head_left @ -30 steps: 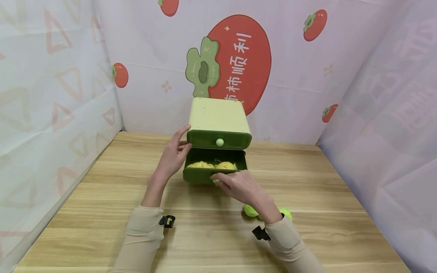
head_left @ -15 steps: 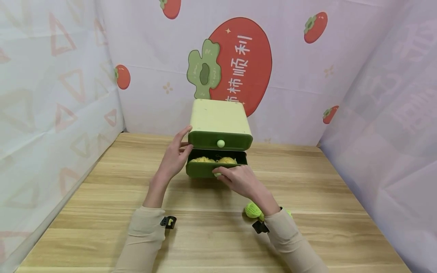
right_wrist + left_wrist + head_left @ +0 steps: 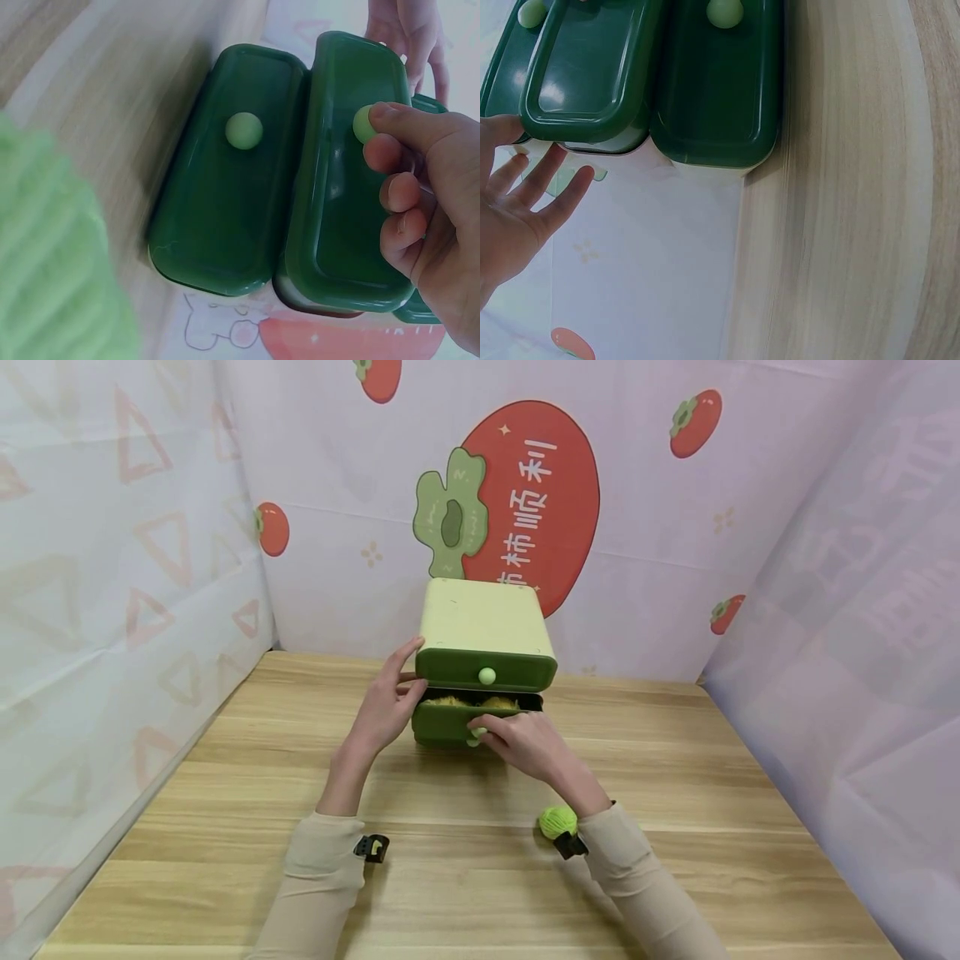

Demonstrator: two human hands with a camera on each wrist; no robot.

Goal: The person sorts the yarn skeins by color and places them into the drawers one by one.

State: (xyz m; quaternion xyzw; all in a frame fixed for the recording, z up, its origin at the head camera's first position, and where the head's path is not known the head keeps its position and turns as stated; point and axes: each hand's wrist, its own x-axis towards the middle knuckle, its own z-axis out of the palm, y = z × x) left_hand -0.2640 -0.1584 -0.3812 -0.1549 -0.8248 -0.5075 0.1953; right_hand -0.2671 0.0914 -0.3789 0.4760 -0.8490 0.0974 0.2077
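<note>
A small cabinet with a cream top and dark green drawer fronts stands at the back of the table. Its middle drawer sticks partly out, with yellow yarn just showing over the front. My right hand pinches that drawer's round pale green knob between thumb and curled index finger. Against the cabinet's left front edge, the extended fingers of my left hand touch near the top drawer. Both the top drawer and the bottom drawer are pushed in.
A bright green yarn ball lies on the wooden table, partly behind the right wrist's black strap. Behind the cabinet hangs a printed cloth, and more cloth encloses both sides.
My right hand has pushed the middle drawer inward, so less of the yellow yarn shows. The left hand keeps its place at the cabinet's side.
</note>
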